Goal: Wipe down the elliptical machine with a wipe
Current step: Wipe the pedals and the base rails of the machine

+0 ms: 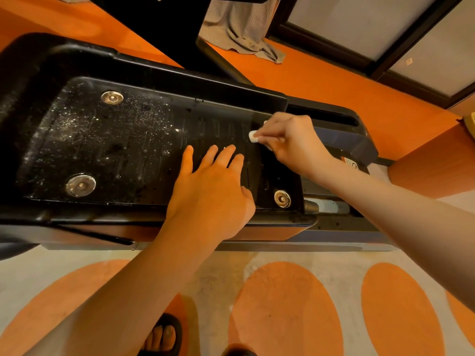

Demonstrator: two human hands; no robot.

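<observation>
Wipe (253,136) pinched in right hand (290,142) on dusty pedal (115,140) — left hand (213,191) flat, fingers spread beside it.

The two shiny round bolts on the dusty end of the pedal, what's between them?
Head view: between the upper bolt and lower bolt lies only bare, dust-speckled pedal.

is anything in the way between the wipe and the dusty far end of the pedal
Yes, partly. The left hand rests flat on the pedal, beside the wipe pinched in the right hand. Its spread fingers lie across the near part of the path toward the dusty end; the ridged strip beyond them is free.
</observation>
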